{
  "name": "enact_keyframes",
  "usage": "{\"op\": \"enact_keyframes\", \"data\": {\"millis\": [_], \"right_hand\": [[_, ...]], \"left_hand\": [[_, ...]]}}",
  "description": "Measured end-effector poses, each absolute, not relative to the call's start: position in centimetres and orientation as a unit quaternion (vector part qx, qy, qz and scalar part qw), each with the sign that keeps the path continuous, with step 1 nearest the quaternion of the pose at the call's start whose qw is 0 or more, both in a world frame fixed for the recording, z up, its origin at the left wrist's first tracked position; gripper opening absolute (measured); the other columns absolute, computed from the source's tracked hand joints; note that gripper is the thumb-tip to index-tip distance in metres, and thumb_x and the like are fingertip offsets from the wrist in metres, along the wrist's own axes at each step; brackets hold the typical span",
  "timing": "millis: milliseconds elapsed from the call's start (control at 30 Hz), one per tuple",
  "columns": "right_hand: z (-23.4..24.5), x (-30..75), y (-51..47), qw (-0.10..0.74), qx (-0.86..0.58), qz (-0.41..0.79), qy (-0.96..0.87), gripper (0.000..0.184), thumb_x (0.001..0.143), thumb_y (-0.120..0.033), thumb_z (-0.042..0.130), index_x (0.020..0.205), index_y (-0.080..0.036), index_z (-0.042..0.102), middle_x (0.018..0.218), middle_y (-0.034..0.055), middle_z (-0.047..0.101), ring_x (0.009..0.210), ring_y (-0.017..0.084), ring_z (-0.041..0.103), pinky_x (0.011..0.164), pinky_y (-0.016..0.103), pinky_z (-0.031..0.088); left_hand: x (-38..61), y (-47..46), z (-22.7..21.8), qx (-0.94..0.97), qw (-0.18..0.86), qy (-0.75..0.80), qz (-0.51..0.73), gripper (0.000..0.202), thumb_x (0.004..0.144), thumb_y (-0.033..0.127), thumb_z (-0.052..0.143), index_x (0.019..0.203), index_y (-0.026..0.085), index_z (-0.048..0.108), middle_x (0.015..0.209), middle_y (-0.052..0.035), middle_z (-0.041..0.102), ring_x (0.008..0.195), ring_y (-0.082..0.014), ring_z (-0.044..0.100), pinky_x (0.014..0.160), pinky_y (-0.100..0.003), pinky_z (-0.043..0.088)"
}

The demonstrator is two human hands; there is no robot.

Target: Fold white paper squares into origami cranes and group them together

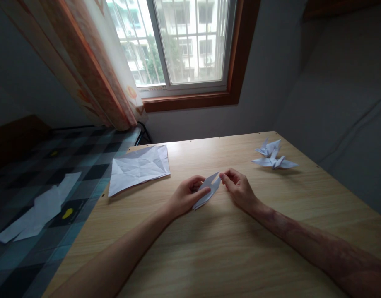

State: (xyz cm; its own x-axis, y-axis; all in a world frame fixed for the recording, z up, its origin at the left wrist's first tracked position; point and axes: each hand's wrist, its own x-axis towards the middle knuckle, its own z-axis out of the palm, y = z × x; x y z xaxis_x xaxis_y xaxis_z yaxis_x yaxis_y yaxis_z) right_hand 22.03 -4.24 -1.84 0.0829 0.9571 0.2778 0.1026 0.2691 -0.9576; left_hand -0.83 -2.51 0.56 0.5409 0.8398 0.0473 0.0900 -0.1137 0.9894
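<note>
A folded piece of white paper, narrow and split into two points at its far end, is held just above the middle of the table. My left hand grips its left side, thumb on top and fingers beneath. The thumb and fingertips of my right hand pinch together at the tip of the right-hand point. Two folded paper cranes sit close together at the table's back right. Towards the back left lies a creased white sheet.
The light wooden table has its far edge below a barred window. To the left, a checked bed cover carries white paper pieces. A patterned curtain hangs over that side.
</note>
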Motion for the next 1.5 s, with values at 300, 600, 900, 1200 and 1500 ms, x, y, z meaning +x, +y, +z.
{"op": "enact_keyframes", "data": {"millis": [300, 600, 900, 1200, 1500], "right_hand": [[-1.7, 21.8, -4.5, 0.558, -0.498, 0.369, -0.551, 0.052, 0.099, -0.072, 0.067, 0.08, -0.023, 0.063, 0.069, -0.0017, 0.055, 0.064, 0.017, 0.047, 0.059, 0.03, 0.04], [-2.3, 22.3, -4.1, 0.551, -0.48, 0.407, -0.548, 0.058, 0.101, -0.075, 0.062, 0.075, -0.023, 0.065, 0.069, -0.0002, 0.061, 0.064, 0.017, 0.053, 0.062, 0.029, 0.044], [-1.9, 21.7, -4.2, 0.512, -0.408, 0.499, -0.568, 0.036, 0.091, -0.057, 0.084, 0.092, -0.021, 0.083, 0.093, 0.0066, 0.082, 0.084, 0.024, 0.074, 0.082, 0.036, 0.059], [-1.9, 22.3, -3.4, 0.595, -0.448, 0.412, -0.525, 0.042, 0.088, -0.06, 0.084, 0.078, -0.021, 0.074, 0.078, 0.0046, 0.074, 0.072, 0.02, 0.064, 0.066, 0.032, 0.052], [-2.4, 22.1, -3.7, 0.588, -0.46, 0.387, -0.541, 0.033, 0.092, -0.053, 0.081, 0.082, -0.022, 0.075, 0.078, 0.0039, 0.074, 0.073, 0.021, 0.064, 0.07, 0.033, 0.053]], "left_hand": [[-0.8, -2.3, 0.4, 0.662, 0.573, 0.344, 0.338, 0.048, 0.091, 0.056, 0.086, 0.111, 0.014, 0.073, 0.073, 0.0039, 0.057, 0.063, -0.0085, 0.046, 0.056, -0.021, 0.028], [-0.7, -2.2, 0.0, 0.623, 0.604, 0.34, 0.362, 0.055, 0.085, 0.054, 0.092, 0.116, 0.015, 0.069, 0.087, -0.0014, 0.07, 0.072, -0.0117, 0.061, 0.062, -0.021, 0.041], [-0.8, -2.4, 0.5, 0.626, 0.625, 0.331, 0.329, 0.058, 0.082, 0.05, 0.095, 0.121, 0.016, 0.07, 0.09, -0.003, 0.074, 0.071, -0.0134, 0.067, 0.063, -0.023, 0.05], [-1.0, -2.7, 1.3, 0.659, 0.619, 0.33, 0.269, 0.045, 0.088, 0.055, 0.089, 0.092, 0.013, 0.074, 0.074, -0.0065, 0.078, 0.065, -0.0162, 0.071, 0.062, -0.023, 0.052], [-0.9, -2.5, 0.5, 0.647, 0.619, 0.348, 0.279, 0.056, 0.095, 0.067, 0.076, 0.098, 0.012, 0.077, 0.066, -0.0088, 0.078, 0.056, -0.0178, 0.072, 0.056, -0.023, 0.051]]}}
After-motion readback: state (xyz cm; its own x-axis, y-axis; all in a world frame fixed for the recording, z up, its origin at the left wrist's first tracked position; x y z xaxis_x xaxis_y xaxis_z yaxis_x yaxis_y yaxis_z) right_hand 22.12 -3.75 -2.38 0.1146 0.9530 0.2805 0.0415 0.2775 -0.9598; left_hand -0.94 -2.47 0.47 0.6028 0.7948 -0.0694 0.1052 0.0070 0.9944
